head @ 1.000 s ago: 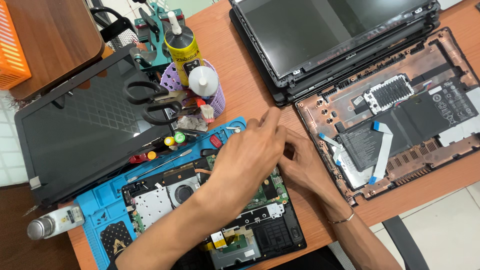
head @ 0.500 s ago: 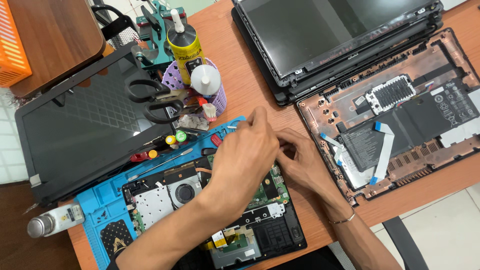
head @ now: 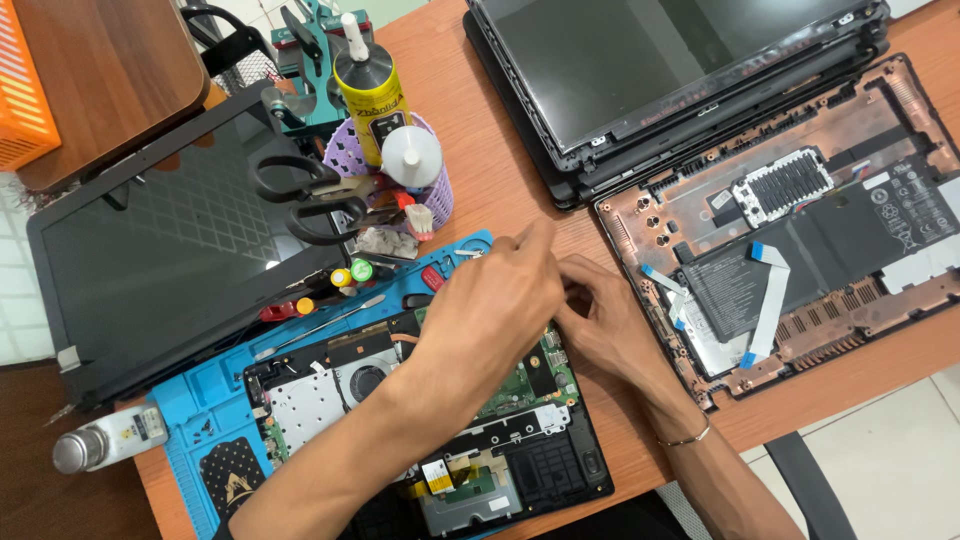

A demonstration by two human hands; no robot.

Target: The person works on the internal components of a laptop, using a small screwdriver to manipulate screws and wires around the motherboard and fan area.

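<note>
The opened laptop point(head: 440, 440) lies nearest on the blue mat point(head: 200, 400), cover off, board and fan bare; disassembly looks well along. Both hands meet at its upper right corner: left hand point(head: 490, 310) over the board, right hand point(head: 600, 320) beside it. I cannot tell what either grip holds. Farther on the counter point(head: 500, 170) lies a copper-coloured shell point(head: 800, 220).

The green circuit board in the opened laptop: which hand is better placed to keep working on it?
Probably the left hand. It lies right over the green circuit board in the opened laptop, fingers pinched at its top edge. The right hand sits beside it at the board's right edge, seemingly steadying.
</note>
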